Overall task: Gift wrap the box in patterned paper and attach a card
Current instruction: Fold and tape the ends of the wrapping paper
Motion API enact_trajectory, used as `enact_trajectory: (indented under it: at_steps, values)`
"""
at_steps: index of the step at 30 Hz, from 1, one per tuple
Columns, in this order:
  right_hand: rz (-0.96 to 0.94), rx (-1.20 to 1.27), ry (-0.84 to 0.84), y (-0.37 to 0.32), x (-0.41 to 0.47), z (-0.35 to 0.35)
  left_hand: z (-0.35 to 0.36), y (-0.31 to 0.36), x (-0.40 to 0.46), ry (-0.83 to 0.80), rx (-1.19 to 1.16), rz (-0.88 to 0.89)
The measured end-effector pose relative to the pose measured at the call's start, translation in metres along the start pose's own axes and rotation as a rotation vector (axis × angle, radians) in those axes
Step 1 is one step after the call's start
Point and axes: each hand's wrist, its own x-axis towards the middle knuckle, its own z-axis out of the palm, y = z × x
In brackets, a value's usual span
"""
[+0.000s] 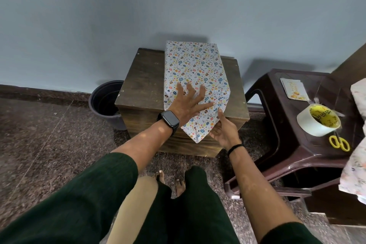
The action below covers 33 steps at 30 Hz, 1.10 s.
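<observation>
left hand (189, 103) splayed flat on wrapped box (195, 65), right hand (222, 130) seemingly pinching paper flap (200, 127)

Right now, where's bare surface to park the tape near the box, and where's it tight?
Free: the wooden stand top left of the wrapped box, out to its left edge; a narrower strip right of the box. Tight: the near edge, where the left hand presses down and the right hand holds the pointed flap. The plastic stool is crowded right, bare left.

No legible txt; tape roll (318, 121) print too blurred.
</observation>
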Motion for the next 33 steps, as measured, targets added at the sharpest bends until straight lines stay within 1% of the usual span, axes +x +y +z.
enact_trajectory:
  at_steps: [2,3,6,8,11,12,14,15,18,20,23,26,29,33]
  values:
    - [-0.034,-0.023,0.066,-0.001,0.002,0.004,-0.001,0.000,0.000,-0.013,-0.002,0.008]
    - [-0.085,-0.070,0.128,0.001,0.005,0.005,-0.002,0.000,0.000,-0.018,-0.003,0.011]
    - [-0.354,-0.467,0.343,0.008,0.009,0.010,0.000,0.000,0.000,-0.033,-0.031,0.012]
    - [-0.459,-0.550,0.385,0.011,0.006,0.013,-0.003,-0.001,0.001,-0.053,-0.051,0.002]
    - [-0.489,-0.560,0.358,0.014,0.008,0.009,-0.008,-0.001,0.001,-0.127,-0.061,0.035]
    - [-0.479,-0.558,0.311,0.016,0.006,0.007,-0.010,-0.001,0.000,-0.145,-0.068,0.043]
    - [-0.401,-0.503,0.195,0.026,0.004,0.003,-0.012,-0.003,0.000,-0.124,-0.065,0.029]
    - [-0.354,-0.456,0.136,0.031,0.002,0.002,-0.013,-0.003,0.000,-0.109,-0.059,0.022]
    - [-0.178,-0.283,-0.044,0.035,-0.004,0.000,-0.012,-0.002,0.000,-0.141,-0.065,0.035]
    - [-0.107,-0.203,-0.117,0.029,-0.005,-0.001,-0.013,-0.002,0.000,-0.144,-0.065,0.035]
    - [-0.108,-0.039,-0.097,0.021,-0.006,-0.002,-0.013,-0.002,0.000,-0.122,-0.057,0.025]
    - [-0.076,-0.081,-0.100,0.029,-0.008,0.004,-0.009,0.000,0.000,-0.117,-0.048,0.035]
    - [-0.059,-0.088,-0.064,0.042,-0.013,0.008,-0.003,0.000,0.000,-0.031,-0.023,0.008]
    - [-0.074,-0.088,-0.085,0.039,-0.022,0.008,-0.002,0.000,0.000,0.000,-0.023,-0.005]
